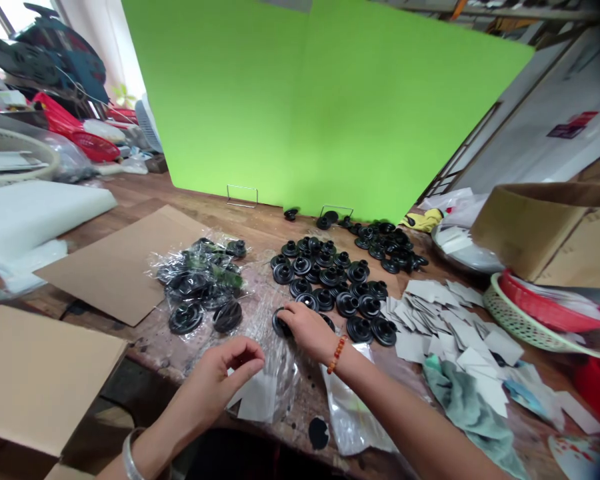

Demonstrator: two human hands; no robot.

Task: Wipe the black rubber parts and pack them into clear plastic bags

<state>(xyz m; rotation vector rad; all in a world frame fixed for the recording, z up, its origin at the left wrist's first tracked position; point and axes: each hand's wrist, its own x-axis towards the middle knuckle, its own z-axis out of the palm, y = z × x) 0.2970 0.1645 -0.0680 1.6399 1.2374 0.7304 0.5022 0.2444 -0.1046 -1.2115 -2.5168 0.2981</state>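
Note:
My right hand point(307, 328), with an orange bead bracelet at the wrist, grips a black round stepped part point(279, 325) at the near edge of a group of similar black parts point(325, 267). My left hand point(225, 373), wearing a silver bangle, hovers to the left; its fingers are curved, with a small gap between thumb and forefinger and nothing visible in it. Clear plastic film point(283, 370) and a pale card point(260, 397) lie just right of my left hand. Farther left is a pile of black parts wrapped in clear plastic point(200, 283).
More black parts point(387, 243) lie at the back right. Grey cards point(440, 320), a green cloth point(463, 400) and plastic bags point(355, 413) are at the right, near a basket point(525, 330). Cardboard point(125, 260) lies left. A green panel point(300, 100) stands behind.

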